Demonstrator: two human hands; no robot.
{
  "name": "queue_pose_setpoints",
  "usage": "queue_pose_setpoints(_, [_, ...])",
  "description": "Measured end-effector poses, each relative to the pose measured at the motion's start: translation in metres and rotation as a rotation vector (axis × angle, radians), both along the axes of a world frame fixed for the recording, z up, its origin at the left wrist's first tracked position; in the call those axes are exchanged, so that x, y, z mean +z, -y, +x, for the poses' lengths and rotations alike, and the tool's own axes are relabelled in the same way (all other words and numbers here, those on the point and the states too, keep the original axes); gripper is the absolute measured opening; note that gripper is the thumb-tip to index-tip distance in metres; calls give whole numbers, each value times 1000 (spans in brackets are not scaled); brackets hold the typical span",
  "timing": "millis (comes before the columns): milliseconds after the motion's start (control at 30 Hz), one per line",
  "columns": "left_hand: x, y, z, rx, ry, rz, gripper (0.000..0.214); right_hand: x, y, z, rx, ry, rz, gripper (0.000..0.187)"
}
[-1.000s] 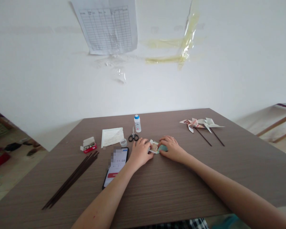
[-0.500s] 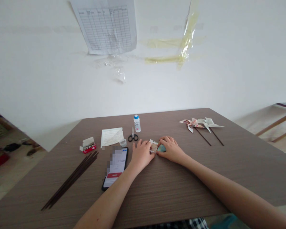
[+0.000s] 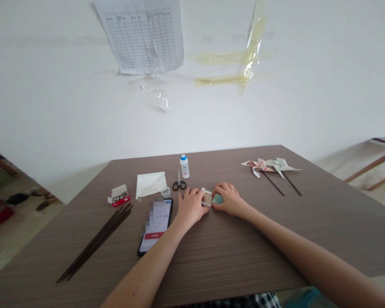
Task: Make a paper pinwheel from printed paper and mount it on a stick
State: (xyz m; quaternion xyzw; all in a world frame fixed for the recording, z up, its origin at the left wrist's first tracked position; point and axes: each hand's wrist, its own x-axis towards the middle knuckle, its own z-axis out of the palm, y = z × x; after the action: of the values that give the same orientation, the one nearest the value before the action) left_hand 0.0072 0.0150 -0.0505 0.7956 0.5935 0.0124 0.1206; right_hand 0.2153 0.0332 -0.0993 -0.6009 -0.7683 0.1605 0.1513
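Note:
A small piece of printed paper [image 3: 207, 197], beige with a blue-green part to the right, lies on the table between my hands. My left hand [image 3: 191, 207] grips its left side, thumb at the near edge and fingers along the far edge. On the other side my right hand [image 3: 230, 199] holds the blue-green end, thumb and fingers curled over it. Both palms cover parts of the paper, so its full outline is hidden. Just beyond my left hand lie black-handled scissors [image 3: 179, 184], and past them stands a white bottle with a blue cap [image 3: 185, 167].
Two paper pinwheels on dark sticks [image 3: 273, 183] lie at the right. Left of my left arm are a phone [image 3: 155, 235], a bundle of dark sticks [image 3: 98, 241], an open red-and-white box [image 3: 119, 196], white sheets [image 3: 150, 184] and a small tape roll [image 3: 166, 192]. A wall rises behind the table [image 3: 244, 265].
Hardly anything differs. My right hand's fingertips have shifted very slightly on the paper, while my left hand stays in place.

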Motion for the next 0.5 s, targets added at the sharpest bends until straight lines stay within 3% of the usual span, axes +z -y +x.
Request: queue_pose_setpoints(500, [-1, -13, -19, -111, -4, -80, 41, -14, -18, 24, 89, -59, -4, 49])
